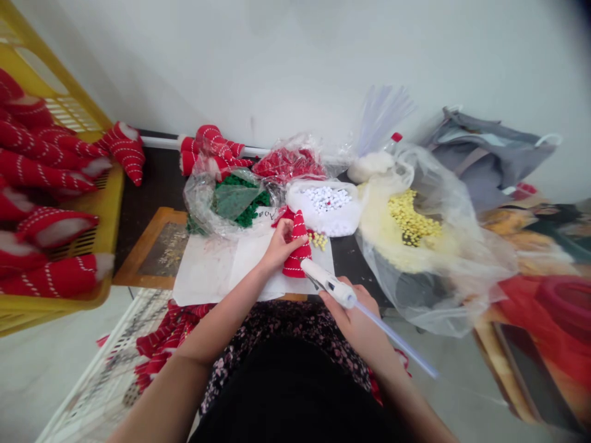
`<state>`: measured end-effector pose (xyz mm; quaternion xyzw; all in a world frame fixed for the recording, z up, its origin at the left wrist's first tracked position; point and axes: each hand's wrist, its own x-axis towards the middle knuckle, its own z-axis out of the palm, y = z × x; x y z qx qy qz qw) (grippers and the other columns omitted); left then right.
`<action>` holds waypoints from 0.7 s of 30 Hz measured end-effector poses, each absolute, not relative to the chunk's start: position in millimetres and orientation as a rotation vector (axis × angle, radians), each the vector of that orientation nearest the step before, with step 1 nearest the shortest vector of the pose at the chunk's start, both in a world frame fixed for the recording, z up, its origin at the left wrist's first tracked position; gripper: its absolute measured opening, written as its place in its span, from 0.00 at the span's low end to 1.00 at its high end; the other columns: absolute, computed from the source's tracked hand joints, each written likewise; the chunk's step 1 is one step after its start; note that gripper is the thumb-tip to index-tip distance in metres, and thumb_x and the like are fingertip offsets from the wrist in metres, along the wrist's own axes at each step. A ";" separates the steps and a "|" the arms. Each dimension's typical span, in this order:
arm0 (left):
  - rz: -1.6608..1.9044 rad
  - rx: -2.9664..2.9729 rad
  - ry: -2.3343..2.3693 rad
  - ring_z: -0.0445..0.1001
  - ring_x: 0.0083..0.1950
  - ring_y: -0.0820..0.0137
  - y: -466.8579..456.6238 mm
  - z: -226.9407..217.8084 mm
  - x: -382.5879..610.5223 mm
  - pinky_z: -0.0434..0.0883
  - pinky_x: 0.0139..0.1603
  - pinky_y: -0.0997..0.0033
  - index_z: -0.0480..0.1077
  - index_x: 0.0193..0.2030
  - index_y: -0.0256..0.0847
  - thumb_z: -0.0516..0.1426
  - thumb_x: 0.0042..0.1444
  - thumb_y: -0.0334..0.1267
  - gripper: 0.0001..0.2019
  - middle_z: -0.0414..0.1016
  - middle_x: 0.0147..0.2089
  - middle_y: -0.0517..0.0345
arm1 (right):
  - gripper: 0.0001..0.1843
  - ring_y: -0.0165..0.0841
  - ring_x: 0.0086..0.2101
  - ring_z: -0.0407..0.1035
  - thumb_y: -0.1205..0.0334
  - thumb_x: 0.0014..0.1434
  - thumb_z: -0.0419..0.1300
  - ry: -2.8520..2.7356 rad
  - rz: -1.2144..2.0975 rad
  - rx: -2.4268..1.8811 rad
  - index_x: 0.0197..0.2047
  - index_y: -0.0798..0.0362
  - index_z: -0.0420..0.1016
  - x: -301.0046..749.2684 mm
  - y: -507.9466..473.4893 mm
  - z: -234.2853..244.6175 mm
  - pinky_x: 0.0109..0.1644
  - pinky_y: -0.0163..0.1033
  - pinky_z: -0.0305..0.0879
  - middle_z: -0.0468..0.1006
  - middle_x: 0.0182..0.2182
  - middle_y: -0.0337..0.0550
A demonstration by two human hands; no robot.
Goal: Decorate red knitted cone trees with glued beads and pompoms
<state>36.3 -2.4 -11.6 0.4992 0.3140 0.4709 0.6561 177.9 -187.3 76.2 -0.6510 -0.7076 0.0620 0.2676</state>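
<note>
At the table (154, 178)'s front edge, a red cone (298, 258) is gripped by left fingers (287, 237), a glue gun (327, 282) by right fingers (335, 301).

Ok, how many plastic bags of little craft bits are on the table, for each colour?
Green bag: 1
White bag: 1
Yellow bag: 1
Red bag: 1
Total: 4

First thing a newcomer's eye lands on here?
Probably the yellow plastic crate at far left, heaped with red-and-white knitted pieces. At centre, the left hand holds a red striped cone, and the right hand grips a white hot glue gun. To the right sits a clear bag of yellow beads.
</note>
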 end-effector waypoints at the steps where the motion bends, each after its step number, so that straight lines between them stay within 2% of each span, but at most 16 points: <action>1: 1.069 1.135 0.714 0.73 0.41 0.69 -2.4 -11.5 36.4 0.71 0.46 0.67 0.63 0.41 0.44 0.75 0.48 0.48 0.27 0.72 0.41 0.62 | 0.22 0.37 0.26 0.74 0.48 0.78 0.49 -1.914 0.161 -1.759 0.39 0.51 0.75 177.9 -187.3 76.2 0.35 0.38 0.61 0.80 0.25 0.40; 9: 1.072 1.105 0.714 0.74 0.40 0.68 -2.8 -12.8 36.3 0.73 0.45 0.66 0.63 0.42 0.44 0.74 0.49 0.52 0.27 0.74 0.42 0.60 | 0.20 0.36 0.27 0.75 0.48 0.77 0.52 -1.893 0.143 -1.741 0.41 0.51 0.76 184.9 -194.1 83.1 0.35 0.38 0.65 0.83 0.29 0.42; 14: 1.064 1.046 0.694 0.76 0.40 0.68 -3.0 -12.5 37.3 0.75 0.46 0.64 0.63 0.42 0.45 0.73 0.50 0.56 0.28 0.76 0.42 0.61 | 0.20 0.41 0.32 0.78 0.46 0.76 0.52 -1.705 0.218 -1.774 0.46 0.52 0.79 193.2 -190.4 71.7 0.38 0.40 0.70 0.84 0.33 0.47; 21: 1.064 1.031 0.694 0.76 0.39 0.69 -4.1 -8.4 35.7 0.74 0.46 0.66 0.65 0.42 0.44 0.71 0.52 0.57 0.26 0.76 0.40 0.62 | 0.23 0.45 0.34 0.81 0.44 0.74 0.52 -1.645 0.294 -1.786 0.42 0.52 0.79 189.6 -173.7 56.6 0.39 0.44 0.74 0.86 0.34 0.52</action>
